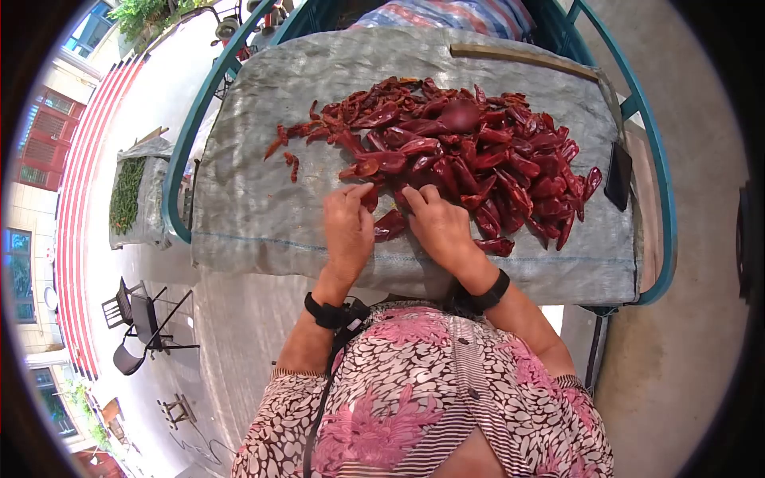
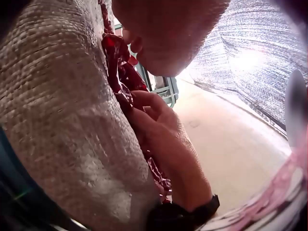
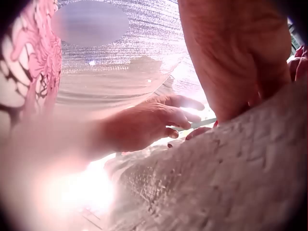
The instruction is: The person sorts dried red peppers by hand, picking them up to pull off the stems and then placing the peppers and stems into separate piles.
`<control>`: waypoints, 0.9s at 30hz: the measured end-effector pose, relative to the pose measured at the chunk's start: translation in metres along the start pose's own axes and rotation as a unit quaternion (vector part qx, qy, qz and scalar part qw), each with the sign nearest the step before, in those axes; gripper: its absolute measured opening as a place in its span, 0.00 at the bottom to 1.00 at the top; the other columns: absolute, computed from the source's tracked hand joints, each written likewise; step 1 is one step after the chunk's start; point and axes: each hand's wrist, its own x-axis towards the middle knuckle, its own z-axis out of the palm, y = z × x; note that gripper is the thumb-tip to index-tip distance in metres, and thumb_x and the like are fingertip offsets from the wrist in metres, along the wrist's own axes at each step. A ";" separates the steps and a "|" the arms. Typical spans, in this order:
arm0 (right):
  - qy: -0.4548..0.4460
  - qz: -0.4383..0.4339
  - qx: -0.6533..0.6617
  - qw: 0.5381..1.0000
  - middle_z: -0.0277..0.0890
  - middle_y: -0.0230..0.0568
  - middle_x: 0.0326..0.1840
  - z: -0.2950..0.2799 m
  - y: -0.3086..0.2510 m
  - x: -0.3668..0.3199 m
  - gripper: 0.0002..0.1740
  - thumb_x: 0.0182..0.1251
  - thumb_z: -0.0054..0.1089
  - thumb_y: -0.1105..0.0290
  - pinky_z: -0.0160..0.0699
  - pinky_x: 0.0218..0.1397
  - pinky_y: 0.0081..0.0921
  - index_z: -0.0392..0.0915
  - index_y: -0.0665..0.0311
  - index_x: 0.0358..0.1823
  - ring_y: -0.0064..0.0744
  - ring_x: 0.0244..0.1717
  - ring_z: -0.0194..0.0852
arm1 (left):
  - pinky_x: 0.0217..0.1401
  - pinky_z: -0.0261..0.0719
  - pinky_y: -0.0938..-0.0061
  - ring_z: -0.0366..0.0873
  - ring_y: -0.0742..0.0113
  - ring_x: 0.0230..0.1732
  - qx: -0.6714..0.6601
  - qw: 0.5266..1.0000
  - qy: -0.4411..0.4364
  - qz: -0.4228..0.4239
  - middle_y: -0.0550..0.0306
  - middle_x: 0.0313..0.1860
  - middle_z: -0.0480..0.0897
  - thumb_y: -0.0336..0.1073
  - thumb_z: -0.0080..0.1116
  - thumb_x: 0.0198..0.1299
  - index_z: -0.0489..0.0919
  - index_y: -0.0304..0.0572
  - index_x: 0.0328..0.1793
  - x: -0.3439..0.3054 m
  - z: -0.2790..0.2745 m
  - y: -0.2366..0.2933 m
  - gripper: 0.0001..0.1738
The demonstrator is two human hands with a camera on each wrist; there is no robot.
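A heap of dried red chillies (image 1: 470,155) lies on a grey woven sheet (image 1: 255,207) spread over a cart. Both hands are at the heap's near edge. My left hand (image 1: 356,195) lies on the sheet with its fingers loosely bent, their tips touching chillies; the right wrist view shows this left hand (image 3: 180,118) with a chilli tip (image 3: 196,133) just under it. My right hand (image 1: 418,197) has its fingers curled over the chillies (image 2: 118,72), which the left wrist view shows from close by the right hand (image 2: 149,103). One chilli (image 1: 390,225) lies between the two hands.
The cart has a teal rim (image 1: 179,159). A wooden slat (image 1: 522,60) lies at the sheet's far edge and a dark flat object (image 1: 617,175) at its right edge. Green chillies on a sack (image 1: 127,191) and folding chairs (image 1: 139,323) stand on the ground to the left.
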 end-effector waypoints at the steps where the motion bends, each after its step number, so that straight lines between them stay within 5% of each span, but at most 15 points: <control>1: 0.000 -0.002 0.019 1.000 0.78 0.44 0.44 -0.002 0.002 -0.001 0.20 0.61 0.66 0.72 0.86 0.35 0.42 0.78 0.56 0.56 0.47 0.35 0.85 | 0.65 0.72 0.55 0.74 0.43 0.58 -0.014 0.999 -0.027 -0.013 0.47 0.55 0.80 0.27 0.68 0.55 0.77 0.43 0.64 -0.010 0.003 0.003 0.28; 6: -0.007 0.001 0.147 0.989 0.82 0.44 0.45 -0.029 0.010 -0.004 0.16 0.69 0.64 0.67 0.85 0.39 0.40 0.79 0.57 0.56 0.47 0.38 0.86 | 0.64 0.70 0.56 0.75 0.46 0.55 0.035 0.996 -0.083 -0.003 0.47 0.53 0.81 0.36 0.72 0.55 0.79 0.43 0.62 -0.019 -0.005 0.030 0.27; 10: -0.002 0.087 0.289 0.953 0.86 0.46 0.49 -0.059 0.022 -0.024 0.14 0.72 0.64 0.64 0.82 0.49 0.36 0.82 0.62 0.53 0.49 0.47 0.86 | 0.64 0.70 0.57 0.75 0.48 0.55 0.011 0.997 -0.052 -0.052 0.49 0.53 0.81 0.37 0.73 0.56 0.79 0.43 0.61 -0.032 0.016 0.027 0.26; 17: -0.018 0.098 0.335 0.937 0.87 0.45 0.43 -0.082 0.030 -0.015 0.15 0.73 0.63 0.65 0.81 0.44 0.35 0.80 0.62 0.56 0.46 0.39 0.85 | 0.63 0.70 0.57 0.76 0.48 0.56 0.040 0.999 0.025 -0.014 0.49 0.55 0.82 0.33 0.72 0.56 0.78 0.43 0.62 -0.046 0.023 0.037 0.27; 20: -0.071 0.119 0.490 0.861 0.86 0.44 0.41 -0.087 0.021 0.002 0.18 0.74 0.63 0.63 0.81 0.43 0.36 0.78 0.60 0.60 0.45 0.37 0.85 | 0.62 0.71 0.57 0.76 0.47 0.56 -0.010 1.000 0.026 0.008 0.49 0.55 0.83 0.29 0.72 0.55 0.77 0.42 0.63 -0.044 0.031 0.045 0.28; 23: -0.060 0.057 0.304 0.949 0.86 0.43 0.39 -0.086 0.024 0.000 0.21 0.74 0.63 0.60 0.80 0.40 0.39 0.77 0.59 0.63 0.44 0.36 0.86 | 0.61 0.72 0.56 0.77 0.46 0.56 -0.048 0.998 0.015 0.028 0.49 0.54 0.83 0.26 0.71 0.55 0.76 0.42 0.64 -0.039 0.034 0.054 0.29; 27: -0.121 -0.026 0.227 0.966 0.83 0.51 0.37 -0.073 0.037 -0.019 0.13 0.75 0.60 0.61 0.78 0.38 0.46 0.76 0.61 0.50 0.58 0.38 0.82 | 0.61 0.72 0.57 0.78 0.47 0.55 -0.062 0.998 0.008 0.025 0.50 0.53 0.84 0.26 0.72 0.54 0.78 0.43 0.62 -0.033 0.032 0.071 0.27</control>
